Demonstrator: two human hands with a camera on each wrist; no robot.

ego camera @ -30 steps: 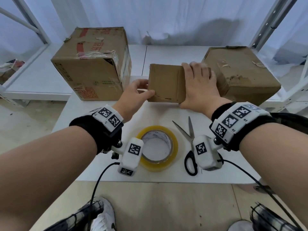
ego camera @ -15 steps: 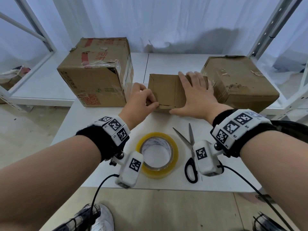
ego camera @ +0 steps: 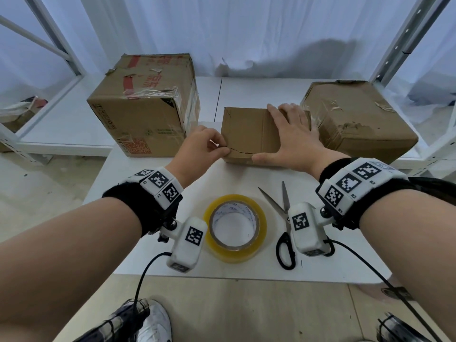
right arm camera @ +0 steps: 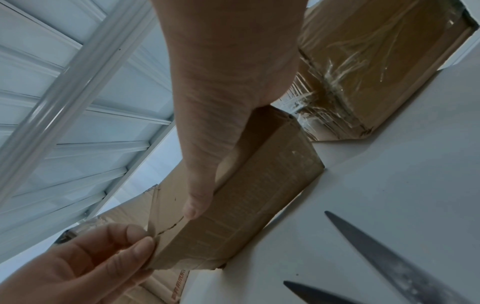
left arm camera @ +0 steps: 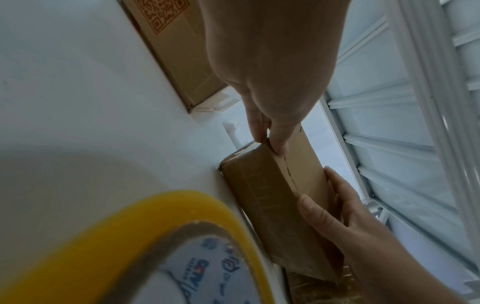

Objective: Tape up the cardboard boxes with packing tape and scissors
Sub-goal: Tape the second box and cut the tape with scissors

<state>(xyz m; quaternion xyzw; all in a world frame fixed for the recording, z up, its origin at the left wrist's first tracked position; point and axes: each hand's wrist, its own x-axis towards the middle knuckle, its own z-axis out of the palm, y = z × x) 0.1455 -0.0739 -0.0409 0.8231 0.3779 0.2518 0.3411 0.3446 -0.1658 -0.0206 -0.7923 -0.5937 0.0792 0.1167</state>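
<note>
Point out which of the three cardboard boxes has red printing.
The tall box at the left; the small middle box and flat right box are plain brown.

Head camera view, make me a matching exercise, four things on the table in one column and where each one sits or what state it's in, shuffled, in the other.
Things:
1. roll of tape
2. scissors
3. small flat box
4. tall box with the orange QR code

States:
A. far left of the table, standing untouched
B. lying flat, yellow ring with its hole facing up
C. lying with blades apart, black handles toward the person
D. under the right hand, its left corner pinched by the left hand

Pairs: 1-B, 2-C, 3-D, 4-A
</note>
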